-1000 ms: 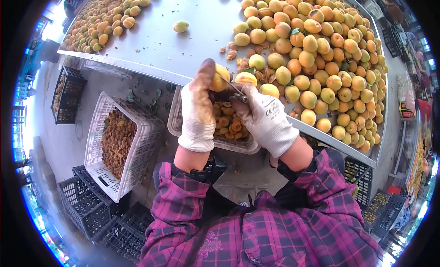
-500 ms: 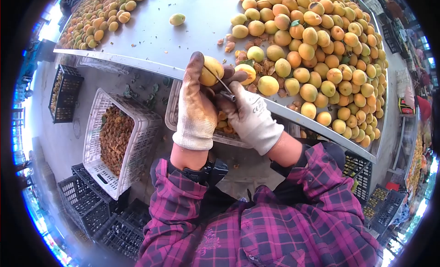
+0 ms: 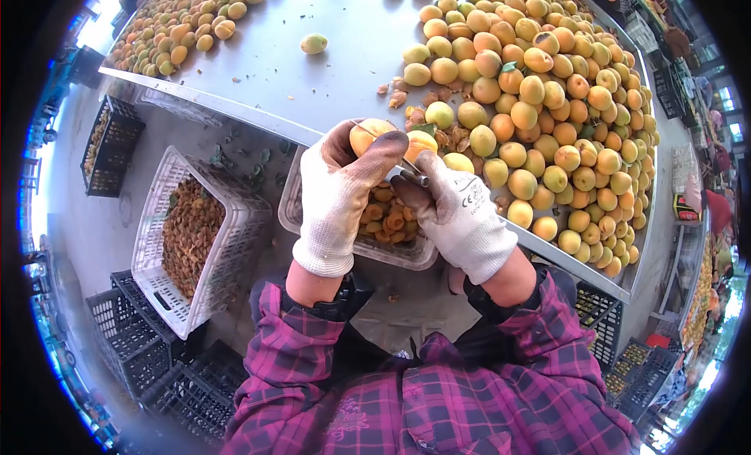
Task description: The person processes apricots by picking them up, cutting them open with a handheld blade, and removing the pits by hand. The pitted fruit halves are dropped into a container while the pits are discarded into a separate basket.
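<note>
My left hand [image 3: 335, 201], in a stained white glove, is closed around an apricot [image 3: 368, 134] at the table's edge; a line runs down the fruit. My right hand [image 3: 463, 216], gloved too, grips a slim metal knife [image 3: 412, 173] whose tip is hidden by the left thumb. Just beyond the fingers is another apricot [image 3: 421, 145], which seems to lie on the table. Below both hands, a pale basket [image 3: 422, 259] holds split apricots [image 3: 385, 219].
Whole apricots [image 3: 540, 127] are heaped on the metal table [image 3: 266, 72], with a second heap [image 3: 184, 29] at far left. A white crate [image 3: 250, 213] of brown apricot stones [image 3: 190, 236] stands on the floor. Black crates [image 3: 129, 338] sit at lower left.
The knife has come off the front of the left hand's apricot, and my right hand has moved right and down. The left thumb now lies across toward the knife.
</note>
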`<act>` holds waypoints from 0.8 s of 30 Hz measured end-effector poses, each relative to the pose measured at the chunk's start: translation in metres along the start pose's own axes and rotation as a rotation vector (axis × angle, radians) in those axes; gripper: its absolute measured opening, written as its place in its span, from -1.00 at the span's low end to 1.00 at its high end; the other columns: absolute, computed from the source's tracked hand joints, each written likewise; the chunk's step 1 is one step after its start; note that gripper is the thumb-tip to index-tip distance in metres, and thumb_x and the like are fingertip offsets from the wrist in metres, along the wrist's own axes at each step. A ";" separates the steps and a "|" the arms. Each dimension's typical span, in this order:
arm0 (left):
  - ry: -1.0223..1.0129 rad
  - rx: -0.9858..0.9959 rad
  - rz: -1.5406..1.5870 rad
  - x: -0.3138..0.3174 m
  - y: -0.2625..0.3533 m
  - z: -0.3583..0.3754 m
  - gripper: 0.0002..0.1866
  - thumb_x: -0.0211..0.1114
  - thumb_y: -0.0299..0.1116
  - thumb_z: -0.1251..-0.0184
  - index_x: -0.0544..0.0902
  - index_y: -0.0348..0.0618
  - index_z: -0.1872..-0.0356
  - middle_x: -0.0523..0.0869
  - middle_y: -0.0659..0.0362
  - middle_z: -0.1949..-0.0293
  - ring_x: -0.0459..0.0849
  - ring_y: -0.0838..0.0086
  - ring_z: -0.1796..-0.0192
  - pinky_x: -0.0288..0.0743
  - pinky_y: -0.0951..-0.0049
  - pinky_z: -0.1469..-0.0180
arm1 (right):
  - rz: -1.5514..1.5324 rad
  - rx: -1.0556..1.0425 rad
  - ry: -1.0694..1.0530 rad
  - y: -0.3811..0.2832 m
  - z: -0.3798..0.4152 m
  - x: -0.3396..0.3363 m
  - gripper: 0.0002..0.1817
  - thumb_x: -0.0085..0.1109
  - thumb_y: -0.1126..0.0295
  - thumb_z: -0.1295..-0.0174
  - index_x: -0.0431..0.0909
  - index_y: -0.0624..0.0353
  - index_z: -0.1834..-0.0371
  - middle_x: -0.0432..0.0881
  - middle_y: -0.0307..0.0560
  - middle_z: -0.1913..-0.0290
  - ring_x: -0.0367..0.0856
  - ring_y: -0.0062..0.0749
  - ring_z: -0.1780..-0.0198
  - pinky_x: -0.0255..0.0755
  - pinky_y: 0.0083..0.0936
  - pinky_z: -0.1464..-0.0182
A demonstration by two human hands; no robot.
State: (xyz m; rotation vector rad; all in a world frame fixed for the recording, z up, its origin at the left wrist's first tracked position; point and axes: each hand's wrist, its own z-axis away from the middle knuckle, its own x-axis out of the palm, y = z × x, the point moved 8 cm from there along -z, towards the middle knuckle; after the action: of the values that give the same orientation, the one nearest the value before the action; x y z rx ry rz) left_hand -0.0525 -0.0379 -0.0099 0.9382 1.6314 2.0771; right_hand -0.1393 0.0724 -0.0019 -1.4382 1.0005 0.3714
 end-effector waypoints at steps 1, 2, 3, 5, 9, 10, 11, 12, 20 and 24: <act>0.001 -0.001 0.000 0.001 0.000 0.000 -0.69 0.37 -0.27 -0.34 0.68 -0.35 0.09 0.78 0.04 0.15 0.74 0.45 0.12 0.64 0.49 0.03 | -0.008 -0.017 0.019 0.000 0.000 -0.002 -0.57 0.20 0.25 -0.38 0.44 0.31 -0.18 0.72 0.17 0.30 0.73 0.08 0.23 0.59 -0.14 0.24; -0.007 -0.008 0.069 0.004 -0.001 -0.001 -0.69 0.39 -0.28 -0.33 0.68 -0.34 0.08 0.78 0.04 0.14 0.73 0.45 0.11 0.63 0.50 0.02 | -0.016 -0.034 0.039 0.000 0.000 -0.003 -0.57 0.21 0.24 -0.37 0.44 0.32 -0.16 0.71 0.16 0.31 0.73 0.08 0.24 0.59 -0.14 0.24; -0.015 -0.014 0.139 0.006 -0.001 -0.002 -0.68 0.41 -0.28 -0.32 0.68 -0.34 0.06 0.78 0.04 0.13 0.73 0.46 0.09 0.62 0.52 0.02 | -0.017 -0.034 0.038 -0.002 -0.001 -0.005 -0.57 0.21 0.24 -0.37 0.44 0.32 -0.16 0.71 0.16 0.31 0.73 0.08 0.24 0.59 -0.14 0.24; -0.027 -0.032 0.182 0.004 -0.010 -0.005 -0.67 0.43 -0.30 -0.31 0.67 -0.34 0.04 0.78 0.06 0.14 0.73 0.48 0.10 0.60 0.54 0.02 | 0.036 0.016 -0.020 -0.003 -0.004 -0.007 -0.56 0.20 0.22 -0.38 0.45 0.35 -0.13 0.71 0.16 0.31 0.73 0.07 0.24 0.59 -0.15 0.25; 0.007 -0.082 0.039 0.009 -0.003 -0.001 -0.66 0.43 -0.36 -0.30 0.65 -0.36 0.00 0.77 0.13 0.16 0.71 0.56 0.13 0.59 0.59 0.03 | 0.078 0.023 0.007 0.000 -0.004 -0.009 -0.57 0.19 0.21 -0.38 0.45 0.32 -0.14 0.71 0.17 0.30 0.73 0.08 0.23 0.59 -0.14 0.24; 0.013 -0.040 0.007 0.012 -0.003 0.000 -0.65 0.44 -0.38 -0.29 0.65 -0.36 -0.02 0.76 0.19 0.19 0.68 0.62 0.17 0.58 0.60 0.06 | 0.062 0.015 0.004 -0.001 -0.004 -0.010 -0.57 0.18 0.21 -0.38 0.45 0.29 -0.15 0.71 0.17 0.29 0.72 0.08 0.21 0.59 -0.13 0.22; 0.010 -0.046 0.006 0.013 -0.003 0.001 -0.65 0.44 -0.38 -0.29 0.65 -0.36 -0.02 0.76 0.19 0.19 0.68 0.62 0.17 0.58 0.60 0.06 | 0.047 0.013 0.002 -0.001 -0.003 -0.009 -0.57 0.18 0.22 -0.38 0.44 0.27 -0.17 0.71 0.17 0.29 0.72 0.09 0.20 0.58 -0.12 0.20; 0.020 -0.039 -0.004 0.014 -0.001 0.002 -0.65 0.44 -0.38 -0.28 0.66 -0.37 -0.01 0.75 0.20 0.20 0.68 0.62 0.19 0.58 0.61 0.07 | 0.047 0.021 0.002 0.000 -0.002 -0.009 -0.57 0.18 0.22 -0.38 0.44 0.27 -0.17 0.71 0.17 0.29 0.72 0.09 0.20 0.58 -0.12 0.20; 0.028 -0.102 0.192 0.009 -0.008 0.000 -0.71 0.50 -0.53 -0.20 0.68 -0.35 0.06 0.75 0.20 0.23 0.70 0.62 0.21 0.61 0.60 0.10 | -0.331 0.089 -0.062 0.012 -0.007 0.000 -0.58 0.19 0.30 -0.37 0.46 0.23 -0.23 0.71 0.22 0.19 0.70 0.13 0.11 0.57 -0.18 0.08; 0.000 -0.046 0.149 0.010 0.003 0.001 -0.73 0.49 -0.53 -0.20 0.70 -0.35 0.08 0.76 0.21 0.24 0.71 0.62 0.23 0.61 0.61 0.11 | -0.517 0.076 -0.042 0.002 -0.009 -0.001 -0.61 0.17 0.33 -0.40 0.48 0.25 -0.23 0.70 0.23 0.16 0.70 0.11 0.10 0.56 -0.26 0.04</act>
State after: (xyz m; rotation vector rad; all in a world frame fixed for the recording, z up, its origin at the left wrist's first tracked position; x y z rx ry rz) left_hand -0.0585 -0.0312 -0.0043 1.0742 1.5500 2.2020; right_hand -0.1446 0.0647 -0.0013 -1.5504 0.5706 -0.0154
